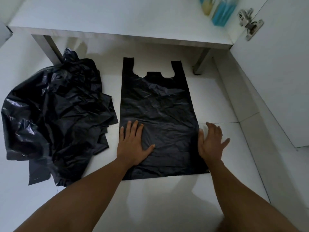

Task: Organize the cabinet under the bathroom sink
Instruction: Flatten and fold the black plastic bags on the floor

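One black bag [158, 111] lies flat on the floor [217, 97], in front of the cabinet shelf [117, 19]. The left hand [132, 144] presses flat on it. The right hand [211, 143] is at its right edge, with straight fingers that hold nothing. To smooth it well, push the air toward the handles, then fold. A messy pile of bags [55, 114] waits on the left. Bottles [220, 12] stand on the shelf, out of the way.
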